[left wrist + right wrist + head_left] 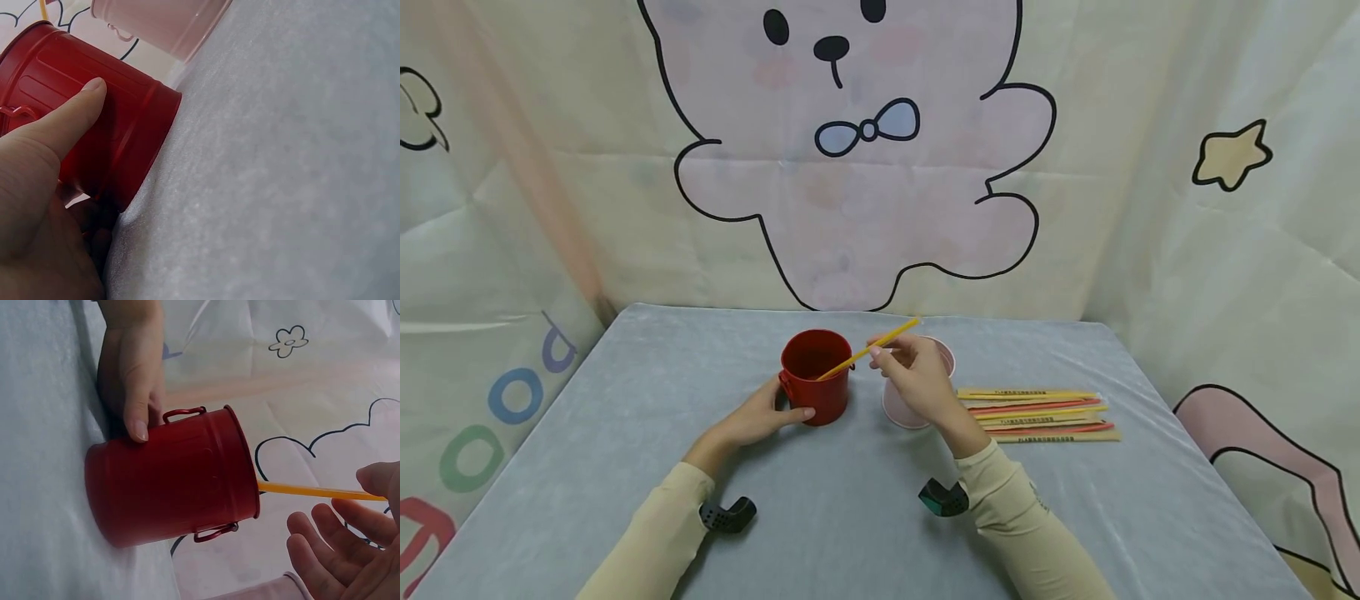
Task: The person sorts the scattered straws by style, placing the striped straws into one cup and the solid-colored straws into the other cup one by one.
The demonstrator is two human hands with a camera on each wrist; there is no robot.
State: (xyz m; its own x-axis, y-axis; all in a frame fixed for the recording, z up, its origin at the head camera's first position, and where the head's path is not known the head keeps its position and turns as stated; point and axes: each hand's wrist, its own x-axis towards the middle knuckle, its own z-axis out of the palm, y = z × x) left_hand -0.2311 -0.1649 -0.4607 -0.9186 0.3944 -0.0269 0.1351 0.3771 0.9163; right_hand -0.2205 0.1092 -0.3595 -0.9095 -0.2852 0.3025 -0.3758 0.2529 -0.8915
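Observation:
A small red metal bucket [829,406] with side handles stands upright on the table. My left hand [754,419] holds it low on its left side; in the left wrist view the thumb [87,103] lies along the bucket wall. Between thumb and fingers, my right hand [920,379] pinches a yellow drinking straw [891,335]. The straw slants down to the left, its lower end inside the red bucket's mouth. In the right wrist view the straw [312,490] crosses the bucket's rim, and the other fingers are spread loosely.
Partly hidden behind my right hand is a pale pink bucket [904,410]. To its right lie several straws [1037,417], yellow and red ones among printed paper sleeves. A light blue cloth covers the table [842,517], with a cartoon-printed curtain [1120,150] behind it.

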